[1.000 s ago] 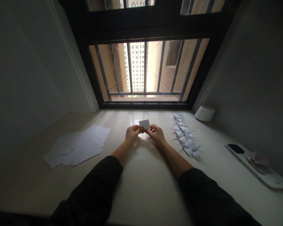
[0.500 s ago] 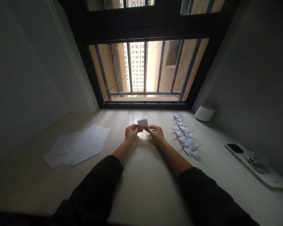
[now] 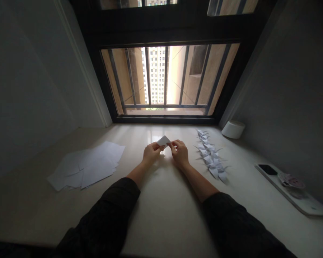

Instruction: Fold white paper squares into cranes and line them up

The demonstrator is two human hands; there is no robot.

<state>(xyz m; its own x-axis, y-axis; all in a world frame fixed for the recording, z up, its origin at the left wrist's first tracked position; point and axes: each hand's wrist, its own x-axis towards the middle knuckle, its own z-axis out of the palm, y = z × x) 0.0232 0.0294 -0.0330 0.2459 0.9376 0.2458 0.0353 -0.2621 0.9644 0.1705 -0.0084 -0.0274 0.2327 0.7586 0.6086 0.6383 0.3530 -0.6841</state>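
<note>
A small folded piece of white paper (image 3: pixel 164 140) is held up between my two hands, a little above the pale sill, one corner pointing away from me. My left hand (image 3: pixel 151 152) pinches its left corner between thumb and fingers. On the other side, my right hand (image 3: pixel 179 152) grips the right corner with thumb and forefinger. To the right of my hands stands a double row of folded white paper cranes (image 3: pixel 211 156). A loose stack of white paper sheets (image 3: pixel 97 166) lies to the left.
A white phone (image 3: pixel 293 191) with a round grip on its back lies at the right by the wall. Farther back is a white cylindrical object (image 3: pixel 233 129). A dark window frame (image 3: pixel 164 120) with bars behind the glass closes the far side.
The folded paper has turned so that a corner, instead of a straight edge, points away. My right hand has shifted slightly up and its fingers have moved to the paper's right corner.
</note>
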